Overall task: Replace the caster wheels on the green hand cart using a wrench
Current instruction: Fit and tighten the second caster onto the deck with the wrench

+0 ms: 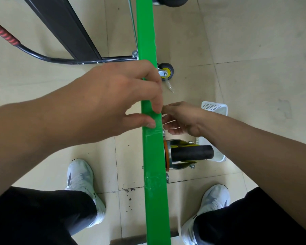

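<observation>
The green hand cart deck (155,174) stands on its edge and runs away from me between my feet. My left hand (113,99) grips its top edge, with the fingers over the right side and the thumb pressed on the left. My right hand (182,119) is on the right side of the deck, just above a black caster wheel (191,153) on an orange and metal mount. Its fingers curl toward the deck, and whatever they touch is hidden. A smaller yellow-hubbed caster (166,70) sits farther along. No wrench is in sight.
A white plastic basket (214,107) stands on the tiled floor behind my right hand. To the left are a black panel (64,27) and the cart's black handle tube with a red grip (4,32). Another black wheel (171,1) shows at the top. My white shoes flank the deck.
</observation>
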A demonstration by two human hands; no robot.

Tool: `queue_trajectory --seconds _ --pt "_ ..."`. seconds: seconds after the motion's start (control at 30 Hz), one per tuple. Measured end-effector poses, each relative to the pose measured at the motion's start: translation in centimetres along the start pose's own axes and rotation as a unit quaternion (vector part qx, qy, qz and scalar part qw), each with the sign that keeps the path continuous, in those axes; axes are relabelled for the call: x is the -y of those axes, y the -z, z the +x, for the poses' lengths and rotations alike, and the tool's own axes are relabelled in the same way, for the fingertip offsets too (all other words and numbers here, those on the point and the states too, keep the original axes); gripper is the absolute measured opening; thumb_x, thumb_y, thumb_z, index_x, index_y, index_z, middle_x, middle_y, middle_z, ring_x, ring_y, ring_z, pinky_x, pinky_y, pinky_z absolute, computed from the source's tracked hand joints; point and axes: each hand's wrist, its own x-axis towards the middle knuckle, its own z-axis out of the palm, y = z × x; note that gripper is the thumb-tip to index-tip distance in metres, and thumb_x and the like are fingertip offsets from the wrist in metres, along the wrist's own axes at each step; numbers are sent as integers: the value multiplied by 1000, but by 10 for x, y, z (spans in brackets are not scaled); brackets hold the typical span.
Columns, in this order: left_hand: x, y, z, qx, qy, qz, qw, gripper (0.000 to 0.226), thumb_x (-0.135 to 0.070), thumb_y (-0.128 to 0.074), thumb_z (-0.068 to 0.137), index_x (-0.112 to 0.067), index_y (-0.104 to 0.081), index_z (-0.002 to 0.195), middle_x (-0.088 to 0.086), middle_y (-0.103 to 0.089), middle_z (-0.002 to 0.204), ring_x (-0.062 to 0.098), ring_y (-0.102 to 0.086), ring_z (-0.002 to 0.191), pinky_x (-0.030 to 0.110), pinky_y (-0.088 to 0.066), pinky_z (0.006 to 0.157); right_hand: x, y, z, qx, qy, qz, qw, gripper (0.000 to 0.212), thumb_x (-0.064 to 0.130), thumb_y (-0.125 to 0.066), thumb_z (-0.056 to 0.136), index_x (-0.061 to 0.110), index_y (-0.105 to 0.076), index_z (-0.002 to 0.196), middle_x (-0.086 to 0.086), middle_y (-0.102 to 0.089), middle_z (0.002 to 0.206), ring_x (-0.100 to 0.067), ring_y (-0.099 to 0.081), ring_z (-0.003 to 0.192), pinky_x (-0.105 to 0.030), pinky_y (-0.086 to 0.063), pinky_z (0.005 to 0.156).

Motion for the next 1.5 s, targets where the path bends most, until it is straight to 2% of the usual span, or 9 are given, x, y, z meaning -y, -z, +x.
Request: queue_trajectory --seconds 0.13,0.3,0.47,0.6,0.7,0.83,1.1,1.2,1.5 --pt "0 -1 -1 -2 6 -9 1000 23 -45 -66 82 -27 -68 96 -4 -59 118 25 -57 127 49 -50 98 -6 0 8 15 -47 18 999 28 36 -65 99 12 -63 114 -8 -67 97 -16 -62 68 -29 -53 63" --pt "0 -2 -3 -4 11 -3 1000 22 -45 -64 83 -27 -67 96 -5 -58 119 23 -56 128 41 -47 102 -21 -1 18 54 -99 93 989 26 24 -64 99 6 -62 118 -17 -64 120 -25 -64 101 -32 -55 94" --pt "0 -1 -3 -3 17 -2 1000 22 -45 -64 84 -27 -67 97 -6 -58 119 24 -57 126 34 -43 99 -36 -5 17 75 -118 105 985 14 18 -59 102 6 -64 97 -9 -68 100 -14 -65 83 -17 -59 61" --pt "0 -1 -2 -2 17 9 1000 22 -45 -65 82 -28 -67 97 -5 -58 119 25 -58 124 35 -45 98 -31 1 20 61 -106 137 983 14 15 -61 101 2 -65 103 -16 -67 115 -19 -68 90 -23 -59 79" --pt "0 -2 -2 -1 24 11 1000 23 -46 -64 82 -28 -68 97 -6 -58 120 24 -57 126 31 -40 98 -21 7 16 52 -100 141 983 20 22 -63 100 4 -63 110 -17 -70 109 -23 -70 92 -29 -64 72" --pt "-2 -1 -2 3 30 11 999 23 -47 -63 82 -30 -67 98 -7 -58 120 24 -56 128 35 -44 100 -3 6 3 -23 8 84 996 21 25 -61 103 6 -62 94 -11 -68 74 -17 -69 58 -27 -59 54" --pt "-4 0 -1 2 28 4 1000 23 -46 -65 81 -30 -67 97 -6 -59 118 25 -58 125 36 -44 101 29 4 -49 -109 313 -95 939 20 20 -61 104 0 -57 105 -21 -69 82 -30 -74 70 -43 -65 69" --pt "-5 0 -2 -1 26 2 1000 24 -45 -66 81 -29 -68 98 -5 -59 118 25 -60 122 38 -46 100 32 3 -70 -100 401 -125 902 11 14 -64 101 10 -55 99 -9 -65 78 -23 -72 69 -41 -65 68" --pt "-5 -2 -1 -5 34 18 999 25 -44 -66 81 -28 -69 99 -3 -60 119 22 -58 123 12 -33 98 15 2 -85 -67 500 -207 838 20 20 -69 96 7 -55 103 -9 -64 84 -20 -70 73 -54 -58 69"
